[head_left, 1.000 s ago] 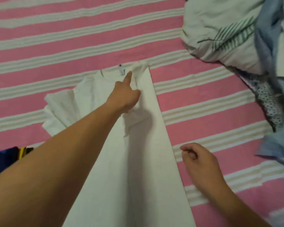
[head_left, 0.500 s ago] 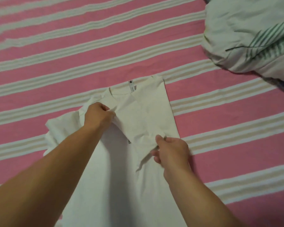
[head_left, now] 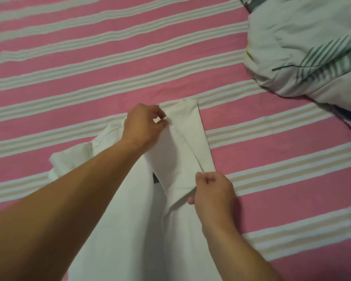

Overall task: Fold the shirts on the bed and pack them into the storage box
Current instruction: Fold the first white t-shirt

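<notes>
A white shirt (head_left: pixel 130 230) lies lengthwise on the pink striped bed (head_left: pixel 109 57), collar end away from me. Its right side is folded inward, and the sleeve lies back over that fold as a narrow strip. My left hand (head_left: pixel 144 126) pinches the top of the sleeve near the collar. My right hand (head_left: pixel 211 191) pinches the sleeve's lower end at the shirt's right edge. The left sleeve (head_left: pixel 69 163) still spreads out flat to the left. No storage box is in view.
A crumpled pale green quilt (head_left: pixel 308 49) with dark green stripes is heaped at the upper right of the bed. Bare striped sheet stretches across the far side and to the right of the shirt.
Both hands took hold of the right sleeve and laid it back toward the shirt's right edge. My left hand moved up to the collar, my right hand out to the edge.
</notes>
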A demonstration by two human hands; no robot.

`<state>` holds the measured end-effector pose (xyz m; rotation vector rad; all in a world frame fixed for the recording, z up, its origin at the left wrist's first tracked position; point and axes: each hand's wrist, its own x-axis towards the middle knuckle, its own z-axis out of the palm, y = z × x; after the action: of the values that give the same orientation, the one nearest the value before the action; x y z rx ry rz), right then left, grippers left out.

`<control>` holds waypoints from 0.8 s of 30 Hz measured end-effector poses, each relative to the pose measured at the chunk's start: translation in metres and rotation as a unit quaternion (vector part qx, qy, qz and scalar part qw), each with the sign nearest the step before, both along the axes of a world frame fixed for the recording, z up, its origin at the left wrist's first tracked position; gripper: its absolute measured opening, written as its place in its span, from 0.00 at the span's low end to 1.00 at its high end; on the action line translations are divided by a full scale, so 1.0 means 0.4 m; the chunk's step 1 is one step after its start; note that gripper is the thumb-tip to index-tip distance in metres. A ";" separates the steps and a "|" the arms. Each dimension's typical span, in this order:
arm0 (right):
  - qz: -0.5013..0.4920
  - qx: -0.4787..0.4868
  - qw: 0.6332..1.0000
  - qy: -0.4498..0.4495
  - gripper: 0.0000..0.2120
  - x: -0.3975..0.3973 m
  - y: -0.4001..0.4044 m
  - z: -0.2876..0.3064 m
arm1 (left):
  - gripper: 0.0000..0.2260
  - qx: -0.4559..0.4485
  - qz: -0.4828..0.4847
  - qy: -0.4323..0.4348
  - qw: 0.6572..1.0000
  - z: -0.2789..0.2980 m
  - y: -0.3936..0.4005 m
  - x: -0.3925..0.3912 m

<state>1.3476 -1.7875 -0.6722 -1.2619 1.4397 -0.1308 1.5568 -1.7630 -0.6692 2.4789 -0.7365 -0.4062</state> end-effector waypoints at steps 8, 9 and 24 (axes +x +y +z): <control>-0.049 0.033 0.998 -0.002 0.07 -0.055 0.009 -0.004 | 0.08 0.060 -0.125 -0.061 0.989 -0.053 -0.099 -0.065; -0.047 0.029 0.998 -0.001 0.07 -0.057 0.009 -0.008 | 0.08 0.062 -0.123 -0.076 0.987 -0.065 -0.095 -0.071; -0.077 0.046 0.996 -0.017 0.05 -0.070 -0.009 -0.035 | 0.04 0.043 -0.095 0.027 0.994 -0.068 -0.122 -0.052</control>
<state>1.3196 -1.7910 -0.6864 -1.0699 1.4957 -0.1866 1.5360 -1.8119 -0.6964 2.4752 -0.9536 -0.5833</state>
